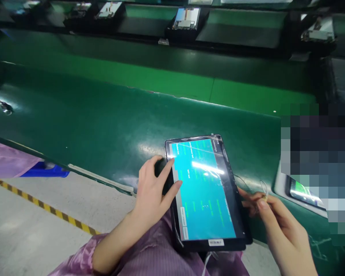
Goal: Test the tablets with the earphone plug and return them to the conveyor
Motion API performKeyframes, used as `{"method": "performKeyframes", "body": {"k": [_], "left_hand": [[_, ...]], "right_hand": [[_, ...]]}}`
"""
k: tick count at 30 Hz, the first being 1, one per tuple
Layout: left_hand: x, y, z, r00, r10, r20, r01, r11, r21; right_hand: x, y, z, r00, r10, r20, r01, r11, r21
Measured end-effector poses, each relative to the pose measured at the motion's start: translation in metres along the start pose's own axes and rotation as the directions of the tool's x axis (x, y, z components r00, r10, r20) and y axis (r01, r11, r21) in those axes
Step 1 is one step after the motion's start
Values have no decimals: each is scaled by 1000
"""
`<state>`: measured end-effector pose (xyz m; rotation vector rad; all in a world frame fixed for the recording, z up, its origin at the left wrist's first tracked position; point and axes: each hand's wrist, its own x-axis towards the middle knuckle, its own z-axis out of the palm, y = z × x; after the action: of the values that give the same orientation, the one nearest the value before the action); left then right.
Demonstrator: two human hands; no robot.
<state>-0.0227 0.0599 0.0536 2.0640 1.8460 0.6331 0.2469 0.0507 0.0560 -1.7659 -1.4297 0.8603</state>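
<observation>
- Watching from my distant seat, I'm seeing a person's purple garment (11,157) showing at the far left, with a cable end (7,110) lying on the green bench (103,119) beyond it.
- My left hand (152,191) is reaching to the tablet (201,191), its thumb and forefinger spreading apart over the left border of the lit screen. It is grasping nothing that I can make out — the fingertips are seemingly resting on the glass, though I cannot tell how hard they are pressing.
- The tablet is sitting at the bench's near edge, its lower end reaching out over the lap, and its screen is showing lines of text on bright blue. A white cord (206,264) is hanging below it.
- My right hand (287,230) is pinching a thin wire (265,188) between thumb and fingers, just beside the tablet's right edge.
- Farther right, a small device with a lit screen (306,195) is lying on the bench, partly hidden by blurring.
- I'm judging the step in hand as touching or steadying the screen while holding the wire. Any further touch would be calling for light fingertip pressure — with the tablet's overhanging end supported and the wire clear of the glass.
</observation>
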Motion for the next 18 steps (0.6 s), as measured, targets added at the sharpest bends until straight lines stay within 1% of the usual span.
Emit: {"method": "performKeyframes", "body": {"k": [2,6,8,11,13,14,16,18], "left_hand": [[5,2,5,998,55,-12,-54,997,53],[7,4,10,996,83,-17,-81,991,103],[7,4,10,997,74,-2,-74,992,99],[1,4,12,999,38,9,-38,998,41],[-11,4,15,1000,-4,31,5,1000,-26],[-19,4,16,998,-20,54,24,997,-67],[-36,5,19,992,-26,126,44,989,-143],[-51,6,22,981,-6,192,44,980,-192]], "right_hand": [[-2,1,1,1000,5,-4,-5,1000,4],[-1,2,2,1000,6,-16,-5,1000,19],[0,3,1,1000,5,-2,-5,999,34],[7,4,-4,999,29,43,-30,999,39],[18,3,-8,997,76,0,-76,996,45],[26,0,-9,993,113,-40,-109,990,84],[49,-7,-10,978,196,-76,-173,954,245],[76,-16,-5,972,236,-19,-202,871,448]]}}
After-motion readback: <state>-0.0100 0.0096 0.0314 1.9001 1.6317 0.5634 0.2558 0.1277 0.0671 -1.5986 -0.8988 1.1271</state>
